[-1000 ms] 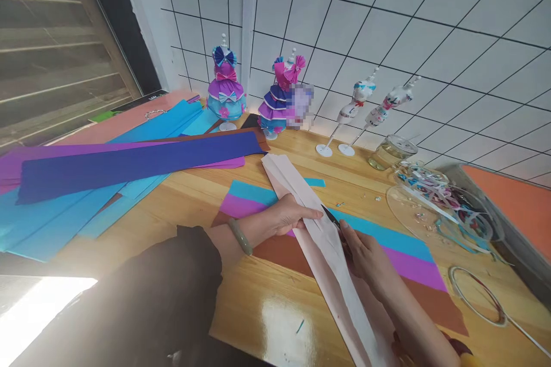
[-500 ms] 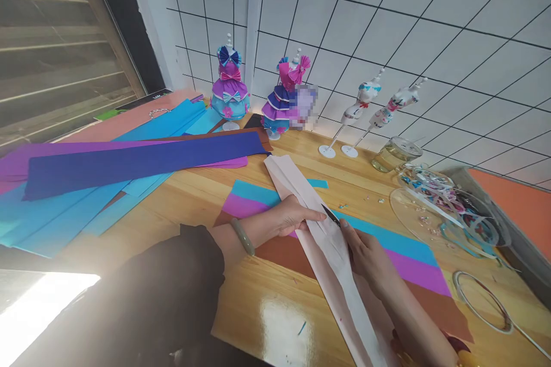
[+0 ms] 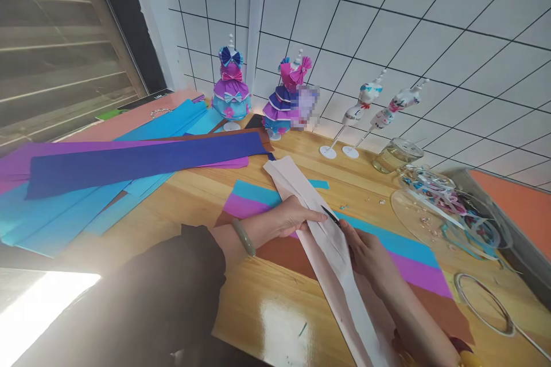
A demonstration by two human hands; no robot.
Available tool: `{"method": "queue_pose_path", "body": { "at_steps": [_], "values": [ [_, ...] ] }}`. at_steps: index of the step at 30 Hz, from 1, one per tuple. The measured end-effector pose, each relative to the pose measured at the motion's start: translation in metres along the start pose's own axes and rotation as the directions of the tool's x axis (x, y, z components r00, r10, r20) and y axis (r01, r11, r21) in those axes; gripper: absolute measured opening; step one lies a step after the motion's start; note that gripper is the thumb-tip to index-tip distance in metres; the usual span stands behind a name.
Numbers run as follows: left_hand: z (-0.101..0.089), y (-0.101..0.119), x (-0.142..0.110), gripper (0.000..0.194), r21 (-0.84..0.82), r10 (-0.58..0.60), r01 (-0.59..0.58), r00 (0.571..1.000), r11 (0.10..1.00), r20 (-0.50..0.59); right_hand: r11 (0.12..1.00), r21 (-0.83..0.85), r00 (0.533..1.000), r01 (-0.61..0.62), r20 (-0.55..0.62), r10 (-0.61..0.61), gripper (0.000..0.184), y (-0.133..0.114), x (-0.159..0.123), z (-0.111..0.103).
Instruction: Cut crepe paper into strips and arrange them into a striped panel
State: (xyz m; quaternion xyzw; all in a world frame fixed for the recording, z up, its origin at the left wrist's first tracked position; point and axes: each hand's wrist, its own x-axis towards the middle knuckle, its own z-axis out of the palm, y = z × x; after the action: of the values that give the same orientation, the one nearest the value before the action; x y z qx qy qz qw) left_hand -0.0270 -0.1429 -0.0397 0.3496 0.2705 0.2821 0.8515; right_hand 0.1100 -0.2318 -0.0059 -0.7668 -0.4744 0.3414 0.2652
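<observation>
A long folded strip of pale pink paper (image 3: 325, 241) runs from the middle of the table toward me. My left hand (image 3: 295, 216), with a green bangle at the wrist, pinches the strip's left edge, thumb on top. In my right hand (image 3: 361, 246) is a pair of scissors (image 3: 330, 216); their dark blades lie along the strip's right edge, and the handles are hidden in my fingers. Underneath lies a stack of paper in blue, purple and brown bands (image 3: 413, 266).
Long blue and purple paper strips (image 3: 142, 161) spread over the left. Two dressed mini mannequins (image 3: 231, 89) and two slimmer ones (image 3: 365, 104) stand along the tiled wall. At right are a glass jar (image 3: 396, 155), a plate of ribbons (image 3: 451, 200) and a wire coil (image 3: 484, 304).
The scissors' blades look narrower now, closer together. Both hands and the pale pink paper stay in nearly the same place; the whole view has shifted very slightly.
</observation>
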Motion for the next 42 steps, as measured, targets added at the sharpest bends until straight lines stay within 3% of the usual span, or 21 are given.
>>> {"method": "queue_pose_path", "body": {
  "at_steps": [25,29,32,35,42],
  "values": [
    [-0.004,-0.003,0.003,0.046,0.013,0.056,-0.058,0.993,0.998,0.103,1.0,-0.005,0.999,0.017,0.036,-0.016,0.05,-0.003,0.007,0.003],
    [-0.003,0.0,0.002,0.042,0.023,0.029,-0.029,0.999,0.999,0.033,1.0,-0.019,1.0,0.023,0.021,-0.023,0.049,-0.003,0.008,0.001],
    [-0.001,0.004,0.0,0.035,0.027,0.04,-0.037,0.991,0.999,-0.127,0.999,-0.021,0.999,0.031,0.022,-0.031,0.049,-0.002,0.009,0.001],
    [0.0,0.007,0.0,0.026,0.058,0.103,-0.091,0.956,0.994,-0.273,0.999,-0.02,1.0,0.025,0.018,-0.025,0.049,0.001,0.012,0.003],
    [-0.006,0.001,0.004,0.029,0.011,0.175,-0.177,0.961,0.984,-0.215,0.998,-0.012,0.998,0.056,-0.001,-0.056,0.048,0.0,0.013,0.004]
  ]
}}
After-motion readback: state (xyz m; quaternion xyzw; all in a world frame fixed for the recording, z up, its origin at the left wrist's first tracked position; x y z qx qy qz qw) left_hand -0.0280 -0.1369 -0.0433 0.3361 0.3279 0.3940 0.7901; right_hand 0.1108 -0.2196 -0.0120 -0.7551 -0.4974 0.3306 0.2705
